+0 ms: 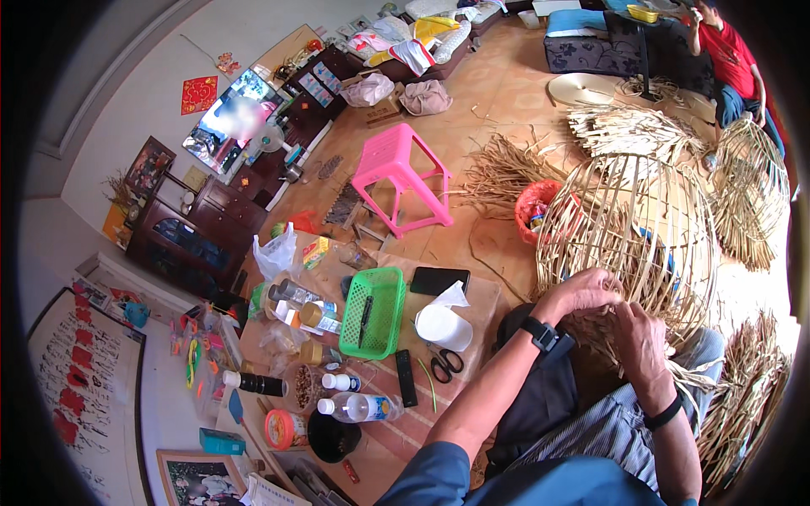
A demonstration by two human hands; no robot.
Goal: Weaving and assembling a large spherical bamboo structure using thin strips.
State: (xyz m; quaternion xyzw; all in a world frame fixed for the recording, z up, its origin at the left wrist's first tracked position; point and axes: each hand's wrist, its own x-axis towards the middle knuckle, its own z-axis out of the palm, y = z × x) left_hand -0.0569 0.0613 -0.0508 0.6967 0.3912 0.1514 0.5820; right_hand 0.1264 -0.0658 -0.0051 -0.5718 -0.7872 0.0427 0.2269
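Both forearms rise from the lower edge, meeting over the lap. Left hand (582, 293), black watch on its wrist, curls its fingers around pale strips at the base of a basket frame (629, 240). Right hand (641, 341), dark band on its wrist, is clenched on the same bundle of strips, just at 4 o'clock of the left. That frame is a round, open cage of thin, stiff, straw-coloured ribs, bowed and widely spaced, standing at 12 o'clock of the hands and resting against the knees. Loose dry strips (747, 396) lie at 3 o'clock. At 9 o'clock a cluttered table (485, 295) carries a green plastic crate (373, 312) and black scissors (445, 363).
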